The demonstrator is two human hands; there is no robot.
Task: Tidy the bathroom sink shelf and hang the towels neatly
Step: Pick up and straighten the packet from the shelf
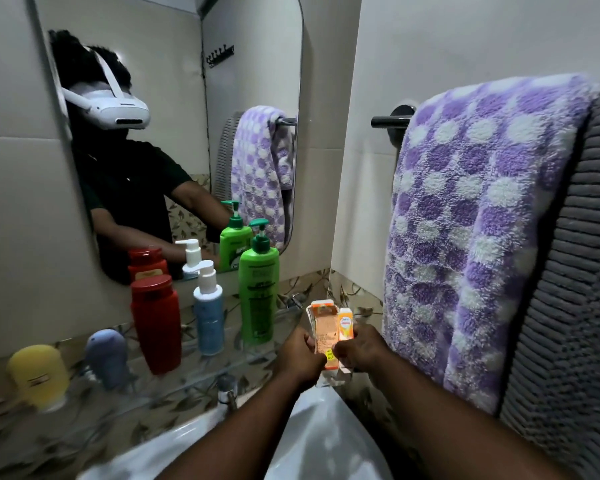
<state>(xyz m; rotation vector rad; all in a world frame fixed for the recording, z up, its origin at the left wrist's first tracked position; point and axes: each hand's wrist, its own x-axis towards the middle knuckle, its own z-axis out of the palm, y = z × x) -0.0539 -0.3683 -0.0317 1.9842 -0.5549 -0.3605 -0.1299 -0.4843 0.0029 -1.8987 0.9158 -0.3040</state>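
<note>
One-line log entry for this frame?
left hand, right hand: hold orange carton | purple towel, grey towel: hanging | shelf: bottles standing

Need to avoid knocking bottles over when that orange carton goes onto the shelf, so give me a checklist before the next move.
1. Grip on the orange carton: left hand and right hand both hold it. Ok.
2. Carton closed: its top flap stands open. Not ok.
3. Free spot on the glass shelf right of the green pump bottle: hidden behind the carton. Cannot tell.
4. Green pump bottle upright. Ok.
5. Purple dotted towel and grey towel hung evenly: lower edges out of view. Cannot tell.
</note>
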